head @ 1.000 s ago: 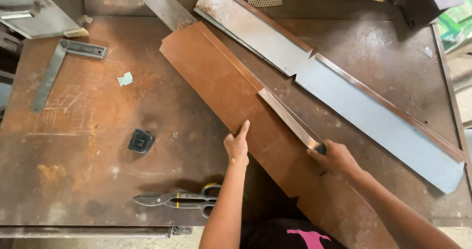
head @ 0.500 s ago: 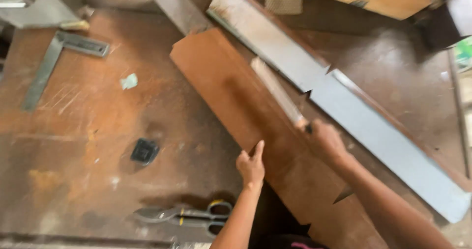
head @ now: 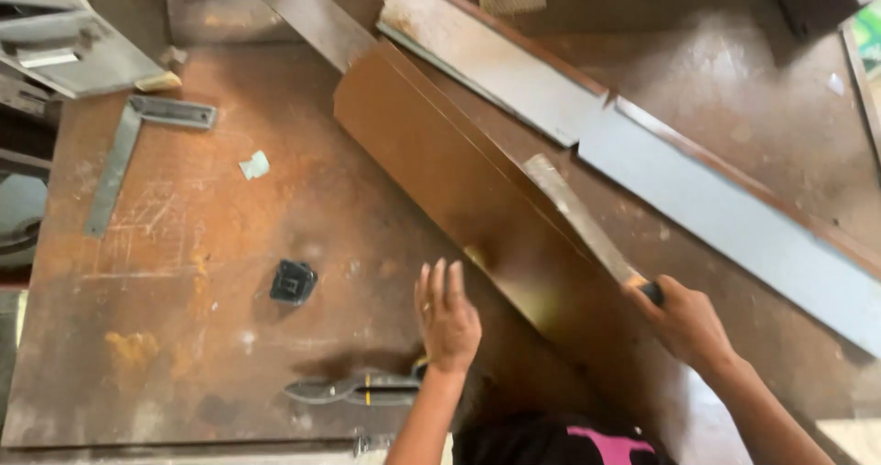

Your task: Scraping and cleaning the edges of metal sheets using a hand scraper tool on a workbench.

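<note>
Rust-brown steel plate makes up the surface (head: 184, 336), scratched and mottled with orange patches. At ten o'clock lies a grey metal try square (head: 119, 167), its L-shape flat on the plate, and just right of it a small pale-green scrap (head: 254, 165). Nearer the middle, at about eight o'clock, sits a small black square block (head: 293, 282). At six o'clock, tin snips (head: 358, 390) lie flat, dark blades pointing left, with a touch of yellow at the handles.

Just above the snips, the left hand (head: 447, 313) has fingers spread and straight, palm down, beside the near edge of a long brown sheet-metal strip (head: 431, 162); whether it touches the strip cannot be told. That strip is smooth, folded along its length, and runs diagonally from twelve o'clock down to five o'clock.

On the strip rests a narrow flat steel bar (head: 578, 217), dull grey with worn, rusty spots. The right hand (head: 686, 323), at four o'clock, has its grip closed around the bar's dark lower end.

Beyond, from one to three o'clock, lie two pale grey folded metal strips (head: 734, 217) end to end, brown-edged.
</note>
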